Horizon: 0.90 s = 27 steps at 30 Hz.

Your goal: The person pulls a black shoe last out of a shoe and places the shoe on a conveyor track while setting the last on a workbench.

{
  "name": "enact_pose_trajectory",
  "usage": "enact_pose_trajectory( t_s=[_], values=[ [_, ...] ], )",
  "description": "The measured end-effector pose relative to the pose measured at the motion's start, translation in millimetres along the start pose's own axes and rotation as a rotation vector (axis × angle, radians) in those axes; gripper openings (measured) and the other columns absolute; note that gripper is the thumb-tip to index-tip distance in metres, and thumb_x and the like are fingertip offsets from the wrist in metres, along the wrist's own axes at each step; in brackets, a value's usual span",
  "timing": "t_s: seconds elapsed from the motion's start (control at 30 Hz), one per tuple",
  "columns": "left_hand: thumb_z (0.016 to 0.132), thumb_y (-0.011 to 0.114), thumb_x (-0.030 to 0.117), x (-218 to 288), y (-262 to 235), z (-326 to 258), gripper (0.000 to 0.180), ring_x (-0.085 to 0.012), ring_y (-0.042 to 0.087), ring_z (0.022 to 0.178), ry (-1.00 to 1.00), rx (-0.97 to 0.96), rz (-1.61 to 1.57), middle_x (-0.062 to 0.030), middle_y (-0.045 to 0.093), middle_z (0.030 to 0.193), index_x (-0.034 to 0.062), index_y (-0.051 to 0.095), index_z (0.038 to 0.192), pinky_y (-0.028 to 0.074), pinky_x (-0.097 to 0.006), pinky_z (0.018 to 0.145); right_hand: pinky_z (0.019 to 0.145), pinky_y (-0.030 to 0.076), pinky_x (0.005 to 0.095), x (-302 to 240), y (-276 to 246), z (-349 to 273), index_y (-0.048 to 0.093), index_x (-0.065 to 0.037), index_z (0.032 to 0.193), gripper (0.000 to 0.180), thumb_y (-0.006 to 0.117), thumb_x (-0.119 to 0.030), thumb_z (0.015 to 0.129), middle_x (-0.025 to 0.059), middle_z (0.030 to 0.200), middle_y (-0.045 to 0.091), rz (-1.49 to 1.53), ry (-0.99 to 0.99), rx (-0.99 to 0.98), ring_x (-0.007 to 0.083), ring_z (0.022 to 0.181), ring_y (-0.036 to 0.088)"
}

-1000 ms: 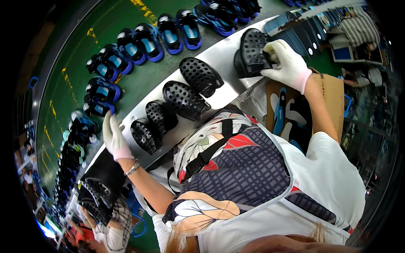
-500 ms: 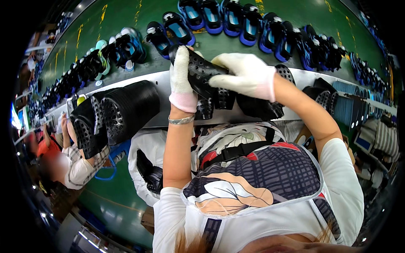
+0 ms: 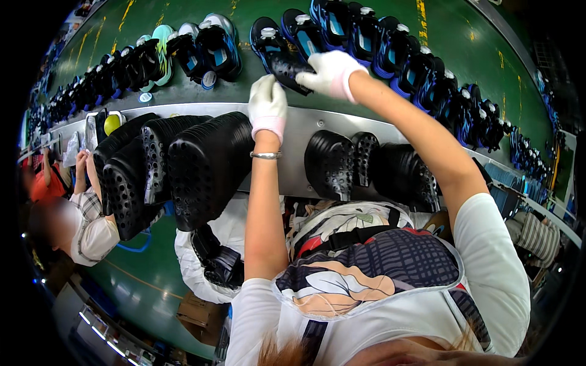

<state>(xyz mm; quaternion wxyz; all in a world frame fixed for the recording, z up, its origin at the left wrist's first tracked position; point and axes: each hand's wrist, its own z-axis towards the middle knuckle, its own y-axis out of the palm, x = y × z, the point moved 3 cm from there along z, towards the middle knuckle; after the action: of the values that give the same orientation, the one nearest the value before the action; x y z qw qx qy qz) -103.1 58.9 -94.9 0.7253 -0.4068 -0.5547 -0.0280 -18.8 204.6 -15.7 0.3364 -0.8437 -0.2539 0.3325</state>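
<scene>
Clog sole (image 3: 287, 66), black, is being gripped by right hand (image 3: 329, 74) over the conveyor; left hand (image 3: 267, 105) closed beside it. Stacked soles (image 3: 207, 165) are left on the counter (image 3: 293, 131).

White knit work glove with a pink ribbed cuff on the left hand (image 3: 267, 104); same white glove and pink cuff on the right hand (image 3: 329, 73). Thin silver metal bangle (image 3: 266, 155) round the left wrist, just below the cuff. Forearms bare from glove to elbow. White short-sleeved T-shirt (image 3: 497, 274) over both shoulders. Over it, a bib-style patterned fabric apron (image 3: 378, 268): dark navy grid panel, cream leaf shapes, tan and red patches, white piping along the edge. Black webbing strap (image 3: 354, 235) crossing the chest.
</scene>
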Motion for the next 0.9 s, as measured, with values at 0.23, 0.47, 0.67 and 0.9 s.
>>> enact_pose_trajectory(
  t_s=[0.23, 0.47, 0.67, 0.9],
  values=[
    [0.082, 0.065, 0.018, -9, 21, 20, 0.027, -0.0315, 0.056, 0.098, 0.157, -0.056, 0.218, -0.0085, 0.059, 0.114, 0.0090, 0.062, 0.108, 0.047, -0.038, 0.085, 0.080, 0.052, 0.0384, -26, -18, 71, 0.069, 0.000, 0.098, 0.047, 0.051, -0.040, 0.081, 0.0206, 0.093, 0.068, -0.265, 0.010, -0.052, 0.0326, 0.088, 0.066],
    [0.080, 0.063, 0.014, -14, 37, 41, 0.017, -0.0363, 0.057, 0.094, 0.002, -0.092, 0.282, -0.0154, 0.062, 0.097, 0.0064, 0.060, 0.095, 0.047, -0.044, 0.081, 0.079, 0.054, 0.0360, -40, 29, 122, 0.072, -0.010, 0.100, 0.029, 0.071, -0.010, 0.071, 0.0117, 0.105, 0.069, -0.387, 0.039, 0.147, 0.0272, 0.096, 0.067],
    [0.083, 0.066, 0.027, -17, 47, 56, 0.026, -0.0328, 0.060, 0.095, -0.104, -0.337, 0.456, -0.0166, 0.063, 0.100, 0.0066, 0.063, 0.099, 0.050, -0.043, 0.082, 0.082, 0.052, 0.0394, -49, 24, 148, 0.069, -0.008, 0.103, 0.027, 0.057, -0.025, 0.086, 0.0149, 0.105, 0.067, -0.380, 0.058, -0.072, 0.0313, 0.096, 0.065],
    [0.084, 0.062, 0.022, -25, 52, 75, 0.025, -0.0324, 0.063, 0.104, -0.505, -0.524, 0.454, -0.0154, 0.066, 0.110, 0.0068, 0.070, 0.102, 0.052, -0.038, 0.086, 0.081, 0.054, 0.0387, -48, 33, 156, 0.068, -0.008, 0.108, 0.030, 0.065, -0.009, 0.077, 0.0108, 0.109, 0.068, -0.357, 0.013, 0.096, 0.0278, 0.099, 0.066]
  ],
)
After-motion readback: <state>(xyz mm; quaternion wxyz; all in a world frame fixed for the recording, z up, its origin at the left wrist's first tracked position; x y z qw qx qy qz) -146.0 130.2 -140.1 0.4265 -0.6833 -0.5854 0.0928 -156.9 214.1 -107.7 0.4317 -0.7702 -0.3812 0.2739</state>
